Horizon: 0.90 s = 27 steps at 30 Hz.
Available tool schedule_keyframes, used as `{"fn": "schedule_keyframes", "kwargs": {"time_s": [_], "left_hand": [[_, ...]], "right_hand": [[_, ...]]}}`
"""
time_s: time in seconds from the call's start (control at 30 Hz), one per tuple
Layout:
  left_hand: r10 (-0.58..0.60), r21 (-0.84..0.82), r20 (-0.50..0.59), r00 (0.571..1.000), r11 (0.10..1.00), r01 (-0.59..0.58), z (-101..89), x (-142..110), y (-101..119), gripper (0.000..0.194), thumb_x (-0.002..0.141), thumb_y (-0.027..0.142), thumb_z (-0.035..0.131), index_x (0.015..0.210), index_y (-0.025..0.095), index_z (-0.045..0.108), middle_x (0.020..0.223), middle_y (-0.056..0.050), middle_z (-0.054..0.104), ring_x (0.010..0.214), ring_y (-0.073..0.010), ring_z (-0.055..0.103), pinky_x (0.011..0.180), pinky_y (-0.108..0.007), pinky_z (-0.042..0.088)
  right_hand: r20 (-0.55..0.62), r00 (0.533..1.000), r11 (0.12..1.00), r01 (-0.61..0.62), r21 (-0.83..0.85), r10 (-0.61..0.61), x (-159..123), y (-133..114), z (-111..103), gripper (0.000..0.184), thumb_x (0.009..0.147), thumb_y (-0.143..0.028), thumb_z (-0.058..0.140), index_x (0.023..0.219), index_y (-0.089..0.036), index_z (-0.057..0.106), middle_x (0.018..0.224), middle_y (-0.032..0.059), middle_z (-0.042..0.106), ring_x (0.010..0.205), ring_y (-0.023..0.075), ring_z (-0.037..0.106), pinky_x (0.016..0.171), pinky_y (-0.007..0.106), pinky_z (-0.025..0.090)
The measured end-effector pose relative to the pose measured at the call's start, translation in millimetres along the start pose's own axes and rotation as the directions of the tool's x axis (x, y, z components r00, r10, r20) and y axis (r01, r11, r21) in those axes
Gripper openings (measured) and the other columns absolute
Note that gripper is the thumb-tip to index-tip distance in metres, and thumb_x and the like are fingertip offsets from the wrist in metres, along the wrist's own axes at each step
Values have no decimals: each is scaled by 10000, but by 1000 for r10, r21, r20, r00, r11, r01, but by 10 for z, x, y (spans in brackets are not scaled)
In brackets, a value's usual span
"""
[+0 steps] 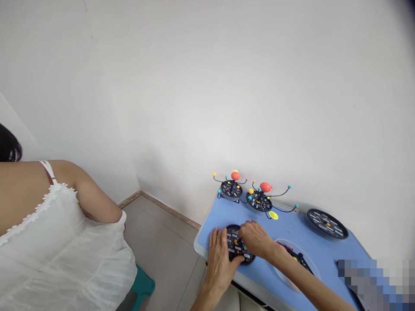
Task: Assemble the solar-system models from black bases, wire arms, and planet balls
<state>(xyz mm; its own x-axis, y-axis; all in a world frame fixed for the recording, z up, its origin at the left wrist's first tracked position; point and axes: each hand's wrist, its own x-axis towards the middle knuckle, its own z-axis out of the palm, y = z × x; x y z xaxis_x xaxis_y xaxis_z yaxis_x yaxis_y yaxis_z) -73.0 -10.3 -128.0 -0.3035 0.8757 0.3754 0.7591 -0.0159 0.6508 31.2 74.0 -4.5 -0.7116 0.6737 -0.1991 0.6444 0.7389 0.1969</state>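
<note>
My left hand (220, 259) lies over the left edge of a round black planetarium-model base (235, 255) on the blue table, holding it. My right hand (256, 239) comes in from the right, with its fingers gathered on the top of the same base. Coloured labels and small yellow marks dot the base, and my fingers hide part of it. Behind my hands stand two assembled solar system models (231, 188) (258, 201), with red and yellow balls on thin black wire arms. Neither hand touches them.
A blue table (292, 229) ends at the white wall. On it lie another black base (327, 223), a black part (295, 255) under my right forearm and a small yellow disc (273, 215). At the left, a person in a white dress (61, 242) stands beside a teal stool (142, 285).
</note>
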Motion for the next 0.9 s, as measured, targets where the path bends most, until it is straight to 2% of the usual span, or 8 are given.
{"fn": "schedule_keyframes", "kwargs": {"time_s": [0.1,0.2,0.33,0.43,0.6,0.7,0.77,0.9], "left_hand": [[11,0,31,999,1000,-11,-34,5,19,913,653,292,822,1445,144,395,1486,-204,478,1421,-412,345,1127,-633,322],[41,7,87,995,999,-41,-80,21,48,1071,537,385,903,1448,120,405,1477,-217,488,1426,-445,314,1146,-651,278],[23,32,100,995,999,-26,-119,32,84,1073,514,356,921,1433,100,429,1467,-211,506,1424,-441,320,1153,-638,278],[26,28,88,996,999,-28,-125,27,91,1084,502,357,926,1431,104,427,1453,-196,527,1417,-437,335,1151,-639,285],[49,27,50,998,998,-50,-89,12,60,1115,458,376,942,1408,88,434,1428,-215,544,1391,-442,373,1137,-638,310],[78,15,1,997,997,-78,-74,12,47,1127,436,392,946,1404,127,433,1400,-192,573,1373,-438,403,1114,-651,336],[84,10,5,996,996,-84,-77,16,52,1114,445,405,938,1403,144,434,1398,-180,578,1373,-444,401,1108,-666,332],[46,14,27,999,999,-47,-84,15,65,1102,462,400,929,1403,132,423,1419,-195,553,1380,-452,387,1112,-659,326]], "right_hand": [[-7,1000,999,23,-38,-23,4,-31,-17,251,800,-10,548,886,-119,757,929,175,763,953,302,695,816,350,455],[-24,997,994,66,-86,-68,18,-70,-8,228,792,0,575,895,-100,753,898,188,755,962,320,681,845,379,456],[-53,983,973,164,-163,-175,24,-147,13,202,827,-22,592,926,-89,755,912,193,753,1030,334,646,977,433,399],[-52,965,946,240,-218,-257,38,-185,22,189,861,-60,586,929,-104,757,909,171,761,997,315,644,1028,438,346],[-5,943,909,318,-268,-332,157,-157,35,183,871,-71,577,907,-114,752,872,153,765,867,275,673,949,412,367],[36,938,901,340,-270,-344,233,-167,56,138,838,-81,618,863,-118,748,820,149,761,788,263,680,848,390,392],[67,935,895,352,-273,-347,256,-204,70,105,807,-113,670,875,-105,750,823,160,761,806,276,684,830,389,391],[126,936,896,351,-271,-329,253,-279,60,193,750,-163,742,920,-73,754,871,190,763,857,304,690,793,383,404]]}}
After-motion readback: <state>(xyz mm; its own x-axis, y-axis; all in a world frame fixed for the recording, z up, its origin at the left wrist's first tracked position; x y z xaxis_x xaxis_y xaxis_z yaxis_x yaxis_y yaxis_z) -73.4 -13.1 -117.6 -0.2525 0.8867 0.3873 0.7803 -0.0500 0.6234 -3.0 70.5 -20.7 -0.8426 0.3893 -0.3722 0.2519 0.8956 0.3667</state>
